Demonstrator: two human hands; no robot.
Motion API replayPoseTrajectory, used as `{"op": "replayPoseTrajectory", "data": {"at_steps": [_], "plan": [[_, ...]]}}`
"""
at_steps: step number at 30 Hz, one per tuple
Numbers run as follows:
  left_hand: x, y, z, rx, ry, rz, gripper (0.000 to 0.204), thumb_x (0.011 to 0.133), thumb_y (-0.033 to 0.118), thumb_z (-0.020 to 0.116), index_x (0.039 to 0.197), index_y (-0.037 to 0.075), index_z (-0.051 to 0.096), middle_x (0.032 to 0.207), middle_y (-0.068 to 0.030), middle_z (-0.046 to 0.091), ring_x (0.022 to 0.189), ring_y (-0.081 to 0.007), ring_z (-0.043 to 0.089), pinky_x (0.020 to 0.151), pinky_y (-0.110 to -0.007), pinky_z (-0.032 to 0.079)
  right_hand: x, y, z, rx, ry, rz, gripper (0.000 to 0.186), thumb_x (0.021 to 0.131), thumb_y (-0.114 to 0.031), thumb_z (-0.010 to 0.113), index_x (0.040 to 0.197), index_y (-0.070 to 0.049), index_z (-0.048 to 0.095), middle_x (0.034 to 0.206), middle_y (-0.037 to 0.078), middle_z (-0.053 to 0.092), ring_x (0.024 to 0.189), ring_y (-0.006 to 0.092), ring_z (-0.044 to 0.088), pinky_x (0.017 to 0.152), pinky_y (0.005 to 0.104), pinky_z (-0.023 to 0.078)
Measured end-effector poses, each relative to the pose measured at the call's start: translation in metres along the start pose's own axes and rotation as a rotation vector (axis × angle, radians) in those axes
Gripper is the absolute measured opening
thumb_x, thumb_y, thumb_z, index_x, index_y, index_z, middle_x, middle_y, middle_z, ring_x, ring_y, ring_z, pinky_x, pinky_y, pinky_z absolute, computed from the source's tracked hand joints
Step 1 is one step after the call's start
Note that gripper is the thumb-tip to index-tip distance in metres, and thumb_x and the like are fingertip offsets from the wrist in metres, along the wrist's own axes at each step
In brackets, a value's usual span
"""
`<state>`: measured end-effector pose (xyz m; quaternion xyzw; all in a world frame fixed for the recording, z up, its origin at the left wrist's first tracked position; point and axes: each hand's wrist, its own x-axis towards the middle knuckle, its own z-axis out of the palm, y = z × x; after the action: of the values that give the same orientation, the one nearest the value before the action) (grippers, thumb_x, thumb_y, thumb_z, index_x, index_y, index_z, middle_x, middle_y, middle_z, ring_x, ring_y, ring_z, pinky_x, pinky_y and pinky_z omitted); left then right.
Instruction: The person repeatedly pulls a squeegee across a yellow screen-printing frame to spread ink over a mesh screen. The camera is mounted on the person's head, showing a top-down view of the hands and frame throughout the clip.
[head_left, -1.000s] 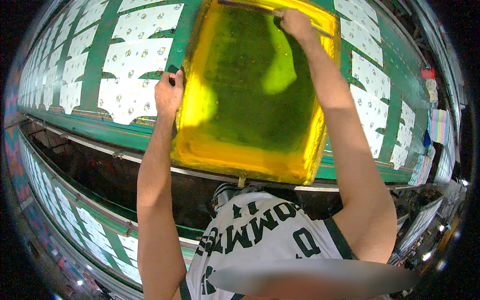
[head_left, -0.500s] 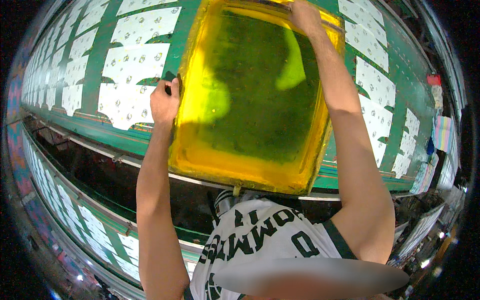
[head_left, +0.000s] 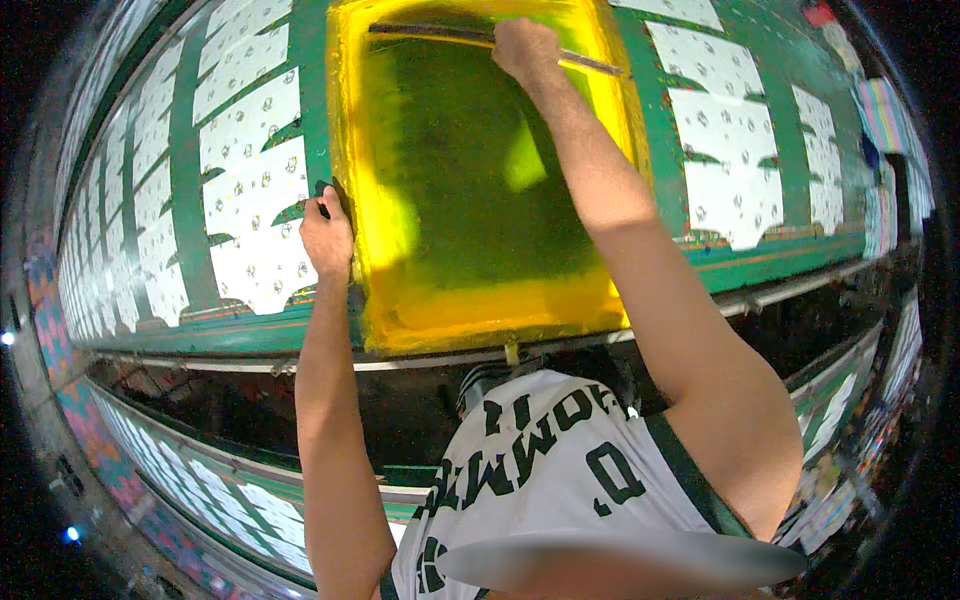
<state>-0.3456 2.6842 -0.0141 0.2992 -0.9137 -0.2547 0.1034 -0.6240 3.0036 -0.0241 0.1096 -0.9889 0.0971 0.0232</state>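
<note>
A yellow-edged screen printing frame [head_left: 480, 330] lies on the long green table [head_left: 185, 120], its mesh dark green in the middle. Near its far end, a long squeegee [head_left: 430, 35] spans most of the mesh. My right hand [head_left: 527, 50] is closed around the squeegee's bar, with that arm reaching across the frame. At the frame's left side, my left hand [head_left: 327, 238] is closed on a small black handle [head_left: 323, 188], mostly hidden by the fingers. White printed fabric pieces [head_left: 255, 160] lie just left of this hand.
More white printed pieces [head_left: 725, 165] lie right of the frame. Striped cloth [head_left: 890, 115] hangs at the table's far right end. Behind me, a second green table carries rows of white pieces [head_left: 200, 490]. A dark gap and a pale rail [head_left: 420, 362] run along the near edge.
The frame now sits flatter against the table, its near edge no longer raised. My right hand and the squeegee have shifted left in view. My left hand keeps its hold beside the frame.
</note>
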Motion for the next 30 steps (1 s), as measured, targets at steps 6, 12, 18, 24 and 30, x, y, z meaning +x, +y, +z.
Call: {"op": "replayPoseTrajectory", "data": {"at_steps": [6,12,18,24,30], "plan": [[0.0,-0.007,-0.003,0.003,-0.067,0.094,0.056,0.107,0.048,0.045,0.098,-0.003,0.067,0.092,-0.0276,0.071,0.088,-0.0488,0.067,0.082,-0.054,0.051,-0.144,-0.037,-0.037,-0.026,-0.058,0.137,0.021,0.086,-0.02,0.067,0.097,-0.008,0.08,0.093,0.017,0.078,0.086,0.0358,0.077,0.076,0.0497,0.062],[0.008,-0.028,0.006,-0.032,-0.078,0.17,0.063,0.105,0.052,0.041,0.101,-0.005,0.067,0.103,-0.0313,0.071,0.098,-0.0521,0.066,0.088,-0.058,0.05,-0.292,-0.069,-0.057,0.067,-0.112,0.101,0.021,0.083,-0.014,0.069,0.102,-0.008,0.074,0.09,0.018,0.075,0.087,0.038,0.074,0.076,0.0517,0.06],[0.015,-0.047,0.024,0.05,0.024,0.268,0.062,0.105,0.054,0.041,0.105,-0.002,0.069,0.105,-0.0316,0.072,0.1,-0.0494,0.069,0.09,-0.057,0.054,-0.402,-0.074,-0.061,-0.014,-0.272,-0.098,0.034,0.084,-0.012,0.07,0.117,-0.015,0.075,0.104,0.011,0.074,0.098,0.0325,0.072,0.081,0.0483,0.06],[0.006,-0.03,0.012,-0.018,-0.006,0.119,0.059,0.102,0.055,0.046,0.106,0.002,0.072,0.104,-0.0278,0.074,0.102,-0.0454,0.071,0.091,-0.054,0.055,-0.415,-0.067,-0.064,-0.039,-0.296,-0.165,0.041,0.082,-0.009,0.069,0.121,-0.017,0.075,0.105,0.013,0.075,0.099,0.0329,0.073,0.083,0.0477,0.06],[0.001,-0.018,-0.001,0.022,-0.007,0.088,0.057,0.096,0.058,0.057,0.103,0.004,0.074,0.101,-0.0229,0.076,0.099,-0.0425,0.072,0.09,-0.052,0.055,-0.408,-0.054,-0.072,-0.039,-0.343,-0.254,0.034,0.081,-0.01,0.069,0.113,-0.014,0.077,0.096,0.016,0.076,0.092,0.0352,0.074,0.079,0.051,0.06]]}}
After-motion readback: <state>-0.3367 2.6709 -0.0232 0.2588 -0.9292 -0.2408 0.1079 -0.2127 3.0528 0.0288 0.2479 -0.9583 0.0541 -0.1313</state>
